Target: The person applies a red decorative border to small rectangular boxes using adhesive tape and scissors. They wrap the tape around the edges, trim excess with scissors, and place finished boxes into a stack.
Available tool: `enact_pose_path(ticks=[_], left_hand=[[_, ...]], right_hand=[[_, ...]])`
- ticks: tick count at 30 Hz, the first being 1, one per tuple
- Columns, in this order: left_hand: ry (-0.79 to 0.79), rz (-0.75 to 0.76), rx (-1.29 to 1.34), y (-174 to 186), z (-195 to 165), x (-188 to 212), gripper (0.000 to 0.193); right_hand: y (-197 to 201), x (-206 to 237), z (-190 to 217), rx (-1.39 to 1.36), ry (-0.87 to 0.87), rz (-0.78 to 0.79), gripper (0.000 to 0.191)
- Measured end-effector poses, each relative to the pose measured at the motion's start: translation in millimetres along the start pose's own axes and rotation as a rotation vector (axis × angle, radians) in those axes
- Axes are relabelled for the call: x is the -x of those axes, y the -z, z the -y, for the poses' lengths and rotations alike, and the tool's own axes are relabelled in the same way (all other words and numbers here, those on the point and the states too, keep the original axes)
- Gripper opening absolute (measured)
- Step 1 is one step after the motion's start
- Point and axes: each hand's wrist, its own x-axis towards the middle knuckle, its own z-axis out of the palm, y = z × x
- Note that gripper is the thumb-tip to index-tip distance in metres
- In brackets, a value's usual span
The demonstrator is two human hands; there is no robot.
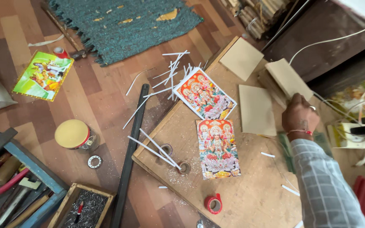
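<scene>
Stack of plain boards [287, 78] at far right edge of the wooden worktop [250, 198], leaning; right hand [299, 115] sits at its near end, fingers curled on the stack's lower edge, grip detail hidden from view. Left hand out of frame. Large teal rug [123, 25] on the floor well left. Two loose boards [256, 109] just left of the hand. Two colourful prints [218, 147] mid-worktop, further left. Red tape roll [213, 204] near front edge, well apart from the hand.
</scene>
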Motion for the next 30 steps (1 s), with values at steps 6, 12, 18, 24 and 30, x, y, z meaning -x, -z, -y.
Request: enact_pose_path(ticks=[6, 12, 18, 24, 30], left_hand=[[0.006, -0.077, 0.004, 6.4, -12.6, -15.4, 0.029], [0.052, -0.495, 0.142, -6.4, -36.4, 11.4, 0.03], [0.294, -0.278, 1.072, 31.1, -52.6, 19.4, 0.034], [0.16, -0.067, 0.757, 16.1, -59.4, 34.8, 0.03], [0.026, -0.47, 0.265, 36.9, -40.7, 26.5, 0.032]], right_hand=[[85.7, 33.4, -37.8, -0.573, -0.202, -0.117, 0.021], [176.8, 211.9, -69.0, -1.153, -0.562, 0.085, 0.026], [206.8, 350.9, -58.2, -0.25, -0.17, -0.185, 0.019], [207.7, 401.6, 0.7, -0.35, 0.176, 0.161, 0.029], [191.9, 400.2, 15.5, -0.747, 0.099, 0.122, 0.055]])
